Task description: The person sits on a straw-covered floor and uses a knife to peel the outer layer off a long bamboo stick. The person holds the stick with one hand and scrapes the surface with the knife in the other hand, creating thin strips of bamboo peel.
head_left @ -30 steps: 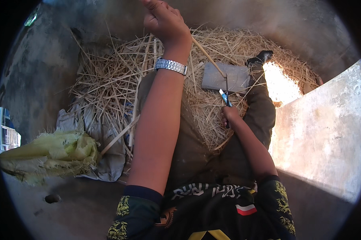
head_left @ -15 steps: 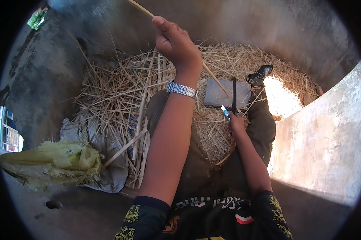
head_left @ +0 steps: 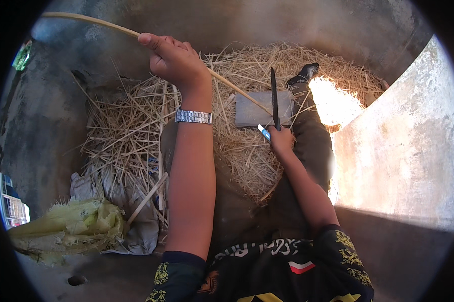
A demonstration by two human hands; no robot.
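My left hand [head_left: 179,63], a metal-banded watch [head_left: 193,116] on its wrist, is closed around a long, thin bamboo strip [head_left: 232,85]. One end of the strip bends away to the upper left; its other end reaches down to the knife's blade. In my right hand [head_left: 282,140] is a knife [head_left: 274,95], its dark narrow blade pointing up and away from me. A small blue and white piece [head_left: 263,132] sticks out beside that hand; what it belongs to is hidden. Beneath the blade lies a flat grey block [head_left: 252,108].
Straw-like shavings and thin strips [head_left: 131,121] cover the floor around my legs. At the left a torn yellow-green sack [head_left: 81,221] lies over a greyish sheet [head_left: 141,234]. My dark-shod foot [head_left: 305,74] rests by the block. A concrete wall [head_left: 403,156] stands at the right.
My left hand has moved left, and the strip now slants lower, with its far end toward the left. The view has shifted a little; my right hand still holds the knife by the block.
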